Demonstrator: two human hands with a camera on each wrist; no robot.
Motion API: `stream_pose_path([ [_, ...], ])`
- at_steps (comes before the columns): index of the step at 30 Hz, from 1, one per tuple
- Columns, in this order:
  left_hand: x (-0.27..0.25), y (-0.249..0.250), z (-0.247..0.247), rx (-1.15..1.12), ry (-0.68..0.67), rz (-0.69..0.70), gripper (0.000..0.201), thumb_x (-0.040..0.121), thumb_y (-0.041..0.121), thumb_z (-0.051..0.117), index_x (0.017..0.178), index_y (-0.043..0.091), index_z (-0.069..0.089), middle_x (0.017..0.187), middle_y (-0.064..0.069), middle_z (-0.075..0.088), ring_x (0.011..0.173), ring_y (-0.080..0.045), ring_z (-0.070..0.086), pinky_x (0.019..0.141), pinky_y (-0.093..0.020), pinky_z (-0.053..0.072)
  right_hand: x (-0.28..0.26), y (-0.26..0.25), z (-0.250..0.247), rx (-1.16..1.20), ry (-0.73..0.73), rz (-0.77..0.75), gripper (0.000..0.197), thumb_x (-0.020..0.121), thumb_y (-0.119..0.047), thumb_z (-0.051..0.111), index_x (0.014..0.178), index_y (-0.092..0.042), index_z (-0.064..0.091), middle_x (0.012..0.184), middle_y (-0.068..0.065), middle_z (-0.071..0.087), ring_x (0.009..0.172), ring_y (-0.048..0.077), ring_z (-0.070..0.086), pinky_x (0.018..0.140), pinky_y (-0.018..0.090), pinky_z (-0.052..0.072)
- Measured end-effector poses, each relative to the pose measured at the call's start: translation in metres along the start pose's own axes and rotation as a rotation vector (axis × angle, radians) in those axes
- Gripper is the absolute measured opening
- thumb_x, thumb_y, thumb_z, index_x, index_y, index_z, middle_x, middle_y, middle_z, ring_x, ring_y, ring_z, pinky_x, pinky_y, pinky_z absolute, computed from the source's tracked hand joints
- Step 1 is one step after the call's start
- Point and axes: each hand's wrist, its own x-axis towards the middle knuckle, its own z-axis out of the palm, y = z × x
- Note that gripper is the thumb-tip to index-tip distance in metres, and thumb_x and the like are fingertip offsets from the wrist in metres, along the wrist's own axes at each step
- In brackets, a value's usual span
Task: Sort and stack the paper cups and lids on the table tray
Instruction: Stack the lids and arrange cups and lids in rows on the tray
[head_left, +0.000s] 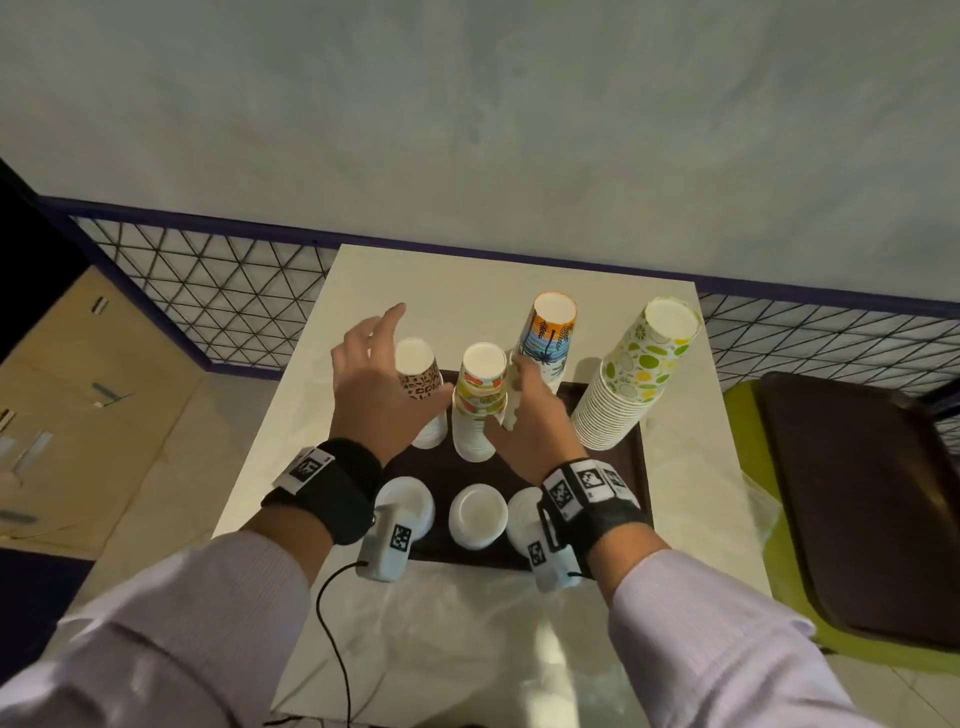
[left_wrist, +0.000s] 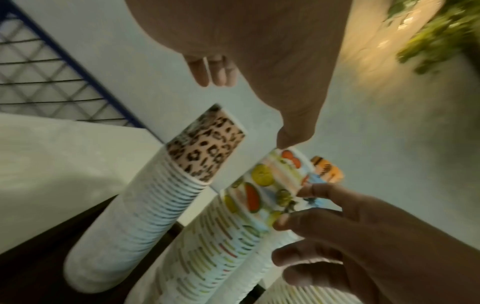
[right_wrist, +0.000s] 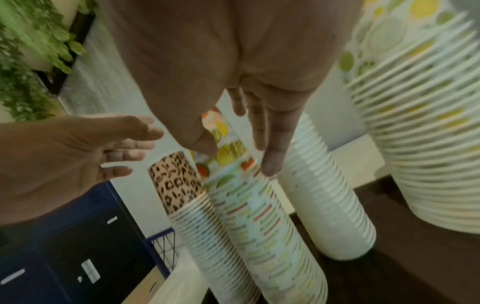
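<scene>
Head view. Dark tray (head_left: 631, 457) on white table (head_left: 363, 291). Four stacks of upside-down cups standing on tray: leopard stack (head_left: 421, 387) at left end, fruit stack (head_left: 480, 400) next right, palm stack (head_left: 550, 332) behind and right of fruit stack, lime stack (head_left: 636, 374) at right end, tallest and leaning. Three piles of white lids along tray's near edge: left pile (head_left: 413, 501), middle pile (head_left: 478, 514), right pile (head_left: 522, 514) partly hidden by wrist. Left hand (head_left: 371, 384) over leopard stack, fingers spread and straight, holding nothing. Right hand (head_left: 530, 415) against right side of fruit stack, between it and palm stack; fingers extended toward top cup. Second dark tray (head_left: 857, 499) on green surface, right of table, well apart. Clear plastic sheet (head_left: 467, 623) on table, nearer than tray.

Left wrist view. Left hand (left_wrist: 259, 51) above leopard stack (left_wrist: 155, 195), fingers (left_wrist: 215, 72) loose and side by side, thumb tip close to fruit stack (left_wrist: 233, 226); contact not clear. Right hand (left_wrist: 363, 236) at right, fingertips pinching lower rim of top fruit cup. Orange top of palm stack (left_wrist: 327, 168) just behind.

Right wrist view. Right hand (right_wrist: 246, 72) over fruit stack (right_wrist: 259, 216), thumb on left side and fingers (right_wrist: 270, 144) on right side of top cup. Leopard stack (right_wrist: 197, 216) touching or just left of fruit stack. Palm stack (right_wrist: 330, 195) to right, lime stack (right_wrist: 428, 123) at far right. Left hand (right_wrist: 64, 156) at left, fingers spread, apart from cups.
</scene>
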Motion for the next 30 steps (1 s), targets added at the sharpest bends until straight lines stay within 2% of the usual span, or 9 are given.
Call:
stream_pose_path([
  [2,-0.001,0.018,-0.009,-0.075,0.031,0.124,0.086,0.072,0.035,0.089,0.147,0.019,0.05,0.14,-0.012,0.05,0.12,-0.028,0.052,0.1,-0.038,0.047,-0.008,-0.001,-0.019,-0.032,0.057,0.041,0.06,0.086,-0.02,0.068,0.138,-0.02,0.04,0.113,0.003,0.065,0.102,0.024,0.065,0.086,0.038,0.054],
  [4,0.0,0.036,-0.012,-0.146,-0.008,0.211,0.072,0.077,0.032,0.084,0.142,0.018,0.055,0.137,-0.009,0.051,0.092,-0.021,0.061,0.086,-0.036,0.057,-0.01,-0.004,-0.042,-0.03,0.234,0.004,0.042,0.087,-0.018,0.063,0.127,-0.02,0.049,0.099,-0.001,0.061,0.087,0.018,0.062,0.076,0.036,0.054],
  [6,0.002,0.048,-0.008,-0.084,-0.079,0.238,0.067,0.081,0.037,0.079,0.142,0.02,0.055,0.137,-0.005,0.052,0.074,-0.017,0.063,0.079,-0.034,0.06,-0.002,-0.01,-0.065,-0.053,0.386,-0.075,0.039,0.087,-0.018,0.063,0.125,-0.017,0.051,0.107,0.001,0.057,0.089,0.015,0.058,0.077,0.033,0.052],
  [9,0.009,0.056,0.007,0.108,-0.196,0.158,0.072,0.083,0.047,0.078,0.147,0.028,0.05,0.137,-0.003,0.055,0.093,-0.026,0.069,0.082,-0.035,0.055,0.028,-0.022,-0.087,-0.163,0.386,-0.164,0.051,0.088,-0.022,0.063,0.137,-0.016,0.049,0.123,0.009,0.049,0.103,0.024,0.056,0.089,0.039,0.052],
  [11,0.012,0.058,0.017,0.212,-0.307,0.083,0.074,0.083,0.05,0.076,0.148,0.032,0.045,0.131,-0.004,0.058,0.106,-0.029,0.066,0.087,-0.039,0.055,0.047,-0.031,-0.088,-0.238,0.254,-0.17,0.059,0.089,-0.028,0.062,0.145,-0.02,0.044,0.131,0.013,0.045,0.112,0.034,0.055,0.097,0.042,0.049],
  [13,0.011,0.057,0.026,0.256,-0.365,0.06,0.071,0.085,0.049,0.075,0.146,0.032,0.043,0.12,-0.005,0.063,0.106,-0.03,0.065,0.086,-0.04,0.055,0.059,-0.037,-0.08,-0.342,0.095,-0.143,0.063,0.091,-0.036,0.062,0.149,-0.025,0.039,0.137,0.016,0.042,0.115,0.04,0.053,0.099,0.047,0.049],
  [16,0.006,0.053,0.039,0.197,-0.33,0.064,0.061,0.087,0.039,0.074,0.139,0.025,0.045,0.107,-0.009,0.068,0.097,-0.033,0.067,0.08,-0.045,0.056,0.066,-0.034,-0.066,-0.502,-0.046,-0.062,0.062,0.091,-0.038,0.065,0.148,-0.031,0.038,0.142,0.015,0.034,0.116,0.043,0.052,0.096,0.047,0.05],
  [21,-0.004,0.046,0.049,0.209,-0.232,0.158,0.066,0.082,0.026,0.081,0.138,0.015,0.048,0.093,-0.017,0.07,0.083,-0.037,0.07,0.07,-0.045,0.059,0.064,-0.022,-0.066,-0.532,-0.037,-0.082,0.04,0.094,-0.018,0.06,0.132,-0.026,0.046,0.134,0.016,0.034,0.106,0.041,0.053,0.087,0.044,0.05],
  [30,-0.013,0.053,0.056,0.085,-0.205,0.044,0.073,0.085,0.018,0.081,0.147,0.019,0.043,0.106,-0.016,0.069,0.098,-0.035,0.068,0.079,-0.045,0.058,0.034,-0.001,-0.082,-0.53,-0.079,-0.124,0.035,0.098,-0.023,0.053,0.131,-0.025,0.044,0.13,0.014,0.033,0.102,0.036,0.054,0.087,0.044,0.054],
])
